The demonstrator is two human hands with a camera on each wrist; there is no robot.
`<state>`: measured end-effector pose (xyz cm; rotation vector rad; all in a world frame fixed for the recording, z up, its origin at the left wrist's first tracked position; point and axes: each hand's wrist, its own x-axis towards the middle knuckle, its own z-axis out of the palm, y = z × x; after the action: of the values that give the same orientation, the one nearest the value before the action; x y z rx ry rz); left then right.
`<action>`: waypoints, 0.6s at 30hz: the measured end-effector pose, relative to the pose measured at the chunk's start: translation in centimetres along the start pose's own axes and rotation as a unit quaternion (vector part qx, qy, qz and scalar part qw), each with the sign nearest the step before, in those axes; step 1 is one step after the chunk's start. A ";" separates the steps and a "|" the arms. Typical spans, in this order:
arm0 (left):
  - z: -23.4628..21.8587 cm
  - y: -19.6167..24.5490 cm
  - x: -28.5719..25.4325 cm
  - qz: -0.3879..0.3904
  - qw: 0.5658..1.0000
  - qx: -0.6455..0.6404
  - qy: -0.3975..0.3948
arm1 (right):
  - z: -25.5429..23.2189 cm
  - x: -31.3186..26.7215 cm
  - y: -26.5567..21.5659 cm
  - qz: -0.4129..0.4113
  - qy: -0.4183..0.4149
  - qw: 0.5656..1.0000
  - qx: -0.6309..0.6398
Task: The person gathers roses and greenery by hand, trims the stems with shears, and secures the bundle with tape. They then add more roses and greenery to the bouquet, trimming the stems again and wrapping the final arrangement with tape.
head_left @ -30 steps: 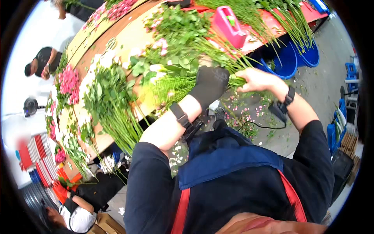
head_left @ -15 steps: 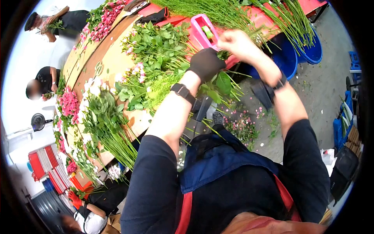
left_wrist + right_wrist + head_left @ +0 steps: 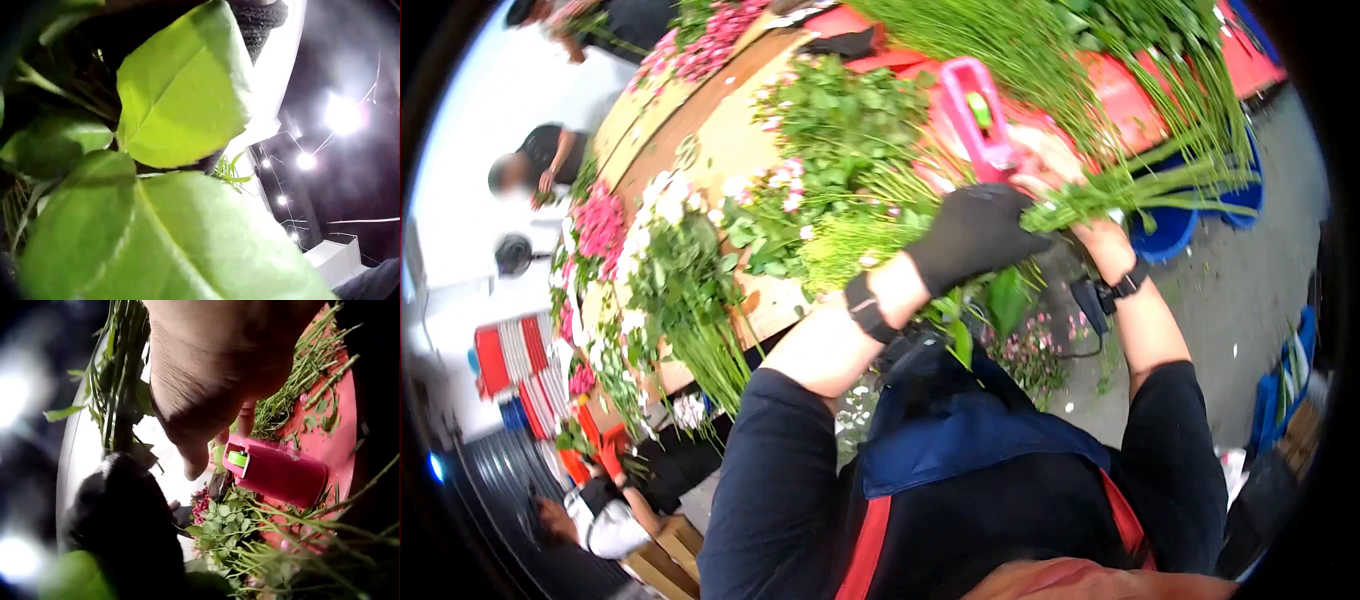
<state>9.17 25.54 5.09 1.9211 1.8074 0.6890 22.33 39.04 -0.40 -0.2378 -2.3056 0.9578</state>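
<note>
My left hand [image 3: 983, 238], in a black glove, grips a bunch of flower stems [image 3: 1140, 195] in the head view. The stem ends point right, past my right wrist; leafy tops and fine greenery [image 3: 850, 250] spread out on the left. Large leaves [image 3: 187, 94] of the bunch fill much of the left wrist view and hide that hand's fingers. My bare right hand [image 3: 1050, 165] is beyond the stems, beside a pink tape dispenser [image 3: 972, 110] with a green roll. In the right wrist view its thumb [image 3: 195, 461] and fingers stand apart, close to the dispenser.
Leafy pink roses [image 3: 840, 110] and white flowers [image 3: 670, 205] lie on the wooden table. Long green stems [image 3: 1020, 70] cover the red tabletop [image 3: 1125, 100]. Blue buckets [image 3: 1165, 235] stand below its edge. Other people work at the far left.
The right hand went up to the dispenser, and is now lower, behind the stems. The left hand has moved right and down, and the bunch's stem ends now swing out rightward.
</note>
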 end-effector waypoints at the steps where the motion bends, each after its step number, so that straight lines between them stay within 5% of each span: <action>1: -0.5 0.1 -0.1 0.016 1.000 0.008 0.021 | -0.2 1.0 0.4 -0.113 0.012 0.989 -0.092; 4: -0.8 -0.2 0.1 -0.026 0.998 0.029 0.056 | -0.1 -3.4 1.5 0.044 -0.040 0.995 -0.083; 5: -1.1 -0.5 0.4 -0.048 0.995 0.069 0.045 | 1.0 -4.7 1.4 0.048 0.030 0.979 -0.194; 7: -0.7 -1.1 0.8 -0.081 0.989 0.122 0.035 | 2.7 -6.5 4.4 0.143 -0.018 0.987 -0.065; 9: 0.3 -2.5 0.8 -0.096 0.983 0.154 0.039 | 3.8 -6.0 5.2 0.130 -0.043 0.986 -0.095; 10: -0.4 -2.6 0.7 -0.087 0.983 0.162 0.023 | 4.4 -4.9 3.1 0.326 -0.030 0.928 0.180; 14: 0.0 -4.9 -0.4 -0.122 0.966 0.224 0.047 | 4.0 -2.6 -4.5 0.428 -0.018 0.851 0.304; 18: -0.4 -2.2 -4.1 -0.053 0.980 0.188 0.038 | 3.6 -1.5 -9.8 0.526 0.046 0.748 0.402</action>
<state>7.07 21.58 3.80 2.0296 2.1992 0.4098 22.00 29.29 3.68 -1.2239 -1.3032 2.2881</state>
